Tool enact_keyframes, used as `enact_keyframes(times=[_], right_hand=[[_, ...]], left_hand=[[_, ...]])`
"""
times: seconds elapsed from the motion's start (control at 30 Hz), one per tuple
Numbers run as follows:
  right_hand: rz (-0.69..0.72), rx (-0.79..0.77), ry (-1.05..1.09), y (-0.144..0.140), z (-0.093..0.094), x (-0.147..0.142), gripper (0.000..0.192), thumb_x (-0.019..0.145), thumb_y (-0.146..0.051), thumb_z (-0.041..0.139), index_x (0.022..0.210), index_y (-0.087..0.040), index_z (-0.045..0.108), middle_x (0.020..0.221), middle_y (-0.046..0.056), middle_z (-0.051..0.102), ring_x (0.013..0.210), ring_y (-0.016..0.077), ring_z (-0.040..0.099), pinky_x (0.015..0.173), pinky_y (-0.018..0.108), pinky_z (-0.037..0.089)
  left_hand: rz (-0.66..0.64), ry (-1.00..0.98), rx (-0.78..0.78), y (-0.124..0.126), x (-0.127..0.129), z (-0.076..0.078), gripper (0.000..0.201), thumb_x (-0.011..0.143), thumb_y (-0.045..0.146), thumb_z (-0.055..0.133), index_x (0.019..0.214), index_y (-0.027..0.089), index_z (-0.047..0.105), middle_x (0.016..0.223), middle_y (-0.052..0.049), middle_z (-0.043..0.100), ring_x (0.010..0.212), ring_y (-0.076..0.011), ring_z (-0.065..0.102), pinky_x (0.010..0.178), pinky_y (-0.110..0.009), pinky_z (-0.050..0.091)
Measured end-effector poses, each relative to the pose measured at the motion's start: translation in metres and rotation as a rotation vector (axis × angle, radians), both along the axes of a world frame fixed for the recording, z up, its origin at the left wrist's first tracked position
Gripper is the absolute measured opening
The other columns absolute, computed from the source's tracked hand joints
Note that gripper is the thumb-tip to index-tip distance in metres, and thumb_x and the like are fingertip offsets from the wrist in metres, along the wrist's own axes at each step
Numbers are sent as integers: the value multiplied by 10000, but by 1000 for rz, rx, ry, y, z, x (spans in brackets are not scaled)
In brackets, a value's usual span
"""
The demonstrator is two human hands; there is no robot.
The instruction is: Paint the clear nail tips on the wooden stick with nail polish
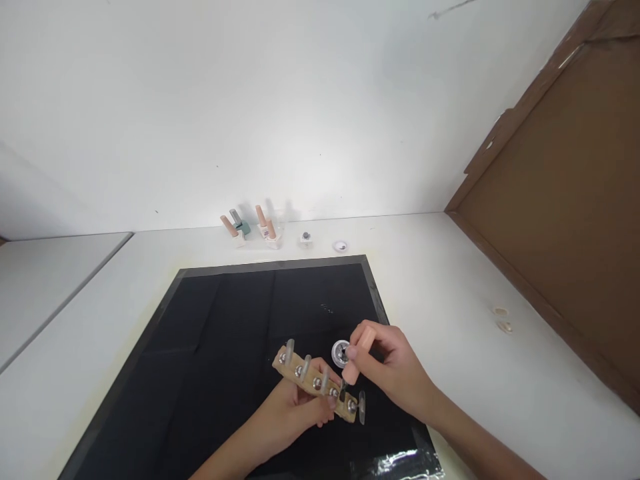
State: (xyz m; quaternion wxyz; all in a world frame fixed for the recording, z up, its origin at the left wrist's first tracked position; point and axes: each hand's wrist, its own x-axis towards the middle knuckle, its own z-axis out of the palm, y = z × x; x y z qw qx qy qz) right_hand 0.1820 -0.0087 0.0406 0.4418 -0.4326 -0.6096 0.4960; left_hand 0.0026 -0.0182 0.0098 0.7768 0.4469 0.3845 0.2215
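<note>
My left hand (297, 407) is closed around a wooden strip (308, 383), which tilts down to the right. Several shiny round metal studs line the strip, each bearing a clear false nail tip (362, 407). In my right hand (385, 357), closed too, is a peach-capped nail polish brush (366, 340). Its dark bristle end points down at the strip, close to the false nail beside my left thumb; whether it touches I cannot tell. Just left of my right fingertips, a small round white pot (340, 353) with something silvery inside sits on the black mat (240, 320).
Several nail polish bottles (273, 237) with peach caps stand at the back by the white wall, near a small bottle (306, 240) and a little white dish (341, 246). Two small pale pieces (504, 327) lie at the right. A brown panel (560, 193) rises there.
</note>
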Motion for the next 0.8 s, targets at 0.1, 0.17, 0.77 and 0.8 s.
enact_keyframes(times=[0.1,0.17,0.77,0.8], right_hand=[[-122,-31,-9,4,-1,1,327,845,-229,550,538,-190,444,570,-14,607,557,118,521,521,234,401],[-167,-37,6,6,-1,3,328,851,-242,548,544,-192,445,563,-17,603,556,117,532,530,233,409],[-14,8,21,4,-3,3,314,843,-249,568,552,-196,460,539,-22,635,529,113,508,519,231,402],[13,11,11,4,-3,3,310,841,-243,570,552,-197,467,540,-19,641,530,115,503,523,235,401]], left_hand=[[-9,0,-3,1,0,-2,289,709,379,657,845,166,517,641,55,491,586,-81,430,574,-230,351],[-18,15,8,1,0,-2,271,722,367,647,852,162,527,658,49,494,600,-83,434,579,-229,355],[-6,21,44,2,1,-5,249,729,379,636,803,175,513,662,47,476,611,-92,440,581,-235,364],[-8,23,54,2,2,-4,240,733,373,634,791,174,513,662,47,472,616,-93,442,583,-235,365]])
